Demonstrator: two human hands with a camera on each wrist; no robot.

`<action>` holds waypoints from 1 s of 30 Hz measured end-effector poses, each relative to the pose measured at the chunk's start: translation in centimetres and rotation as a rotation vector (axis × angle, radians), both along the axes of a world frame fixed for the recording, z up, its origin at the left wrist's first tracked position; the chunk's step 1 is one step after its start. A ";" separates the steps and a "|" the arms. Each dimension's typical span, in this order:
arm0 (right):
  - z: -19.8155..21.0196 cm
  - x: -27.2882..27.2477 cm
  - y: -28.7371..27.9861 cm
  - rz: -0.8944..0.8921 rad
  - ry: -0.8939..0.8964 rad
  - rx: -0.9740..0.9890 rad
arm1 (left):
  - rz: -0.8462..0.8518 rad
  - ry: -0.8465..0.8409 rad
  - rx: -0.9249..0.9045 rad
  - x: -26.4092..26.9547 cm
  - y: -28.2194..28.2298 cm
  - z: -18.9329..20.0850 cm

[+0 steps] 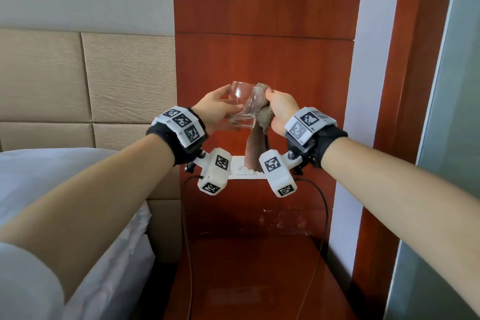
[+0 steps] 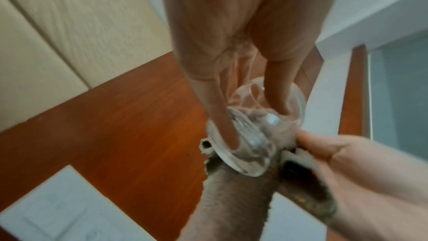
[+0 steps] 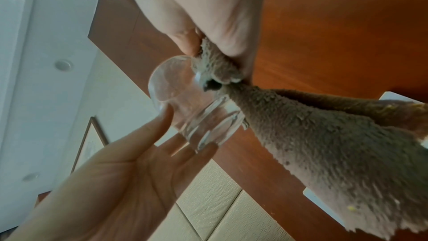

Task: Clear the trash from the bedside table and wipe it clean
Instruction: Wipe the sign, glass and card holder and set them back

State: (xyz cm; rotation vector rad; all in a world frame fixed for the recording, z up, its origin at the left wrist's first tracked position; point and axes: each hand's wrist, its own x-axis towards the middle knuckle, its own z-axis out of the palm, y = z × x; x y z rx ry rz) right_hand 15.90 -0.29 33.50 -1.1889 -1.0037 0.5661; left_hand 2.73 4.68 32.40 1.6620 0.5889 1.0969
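Observation:
Both hands are raised in front of the wooden wall panel, above the bedside table (image 1: 254,267). My left hand (image 1: 218,109) holds a clear drinking glass (image 1: 244,104) tilted on its side, thumb and fingers on opposite sides of it (image 2: 250,135). My right hand (image 1: 281,109) grips a grey-brown cloth (image 1: 255,148) and presses a bunch of it against the glass's side near the rim (image 3: 185,102). The rest of the cloth (image 3: 312,144) hangs down below the hands. The tabletop is glossy reddish wood with nothing visible on it.
A white switch plate (image 1: 242,169) sits on the panel below the hands, and black cables (image 1: 323,205) hang down toward the table. Pale smudges (image 1: 278,221) mark the panel just above the tabletop. The bed (image 1: 52,176) lies left, a frosted glass partition (image 1: 454,138) right.

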 end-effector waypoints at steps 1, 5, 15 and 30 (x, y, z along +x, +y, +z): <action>-0.1 0.1 -0.1 0.006 0.018 -0.003 | 0.021 0.027 0.027 -0.2 -0.2 0.1; 0.2 -0.2 -0.4 0.020 0.045 -0.043 | 0.119 0.124 0.119 -0.3 -0.7 0.0; 0.0 0.0 -0.7 0.043 0.036 0.001 | 0.126 0.100 0.095 -0.1 -1.0 -0.1; -0.5 -0.6 0.2 0.043 -0.066 -0.099 | 0.222 0.064 0.122 -0.2 0.3 -1.3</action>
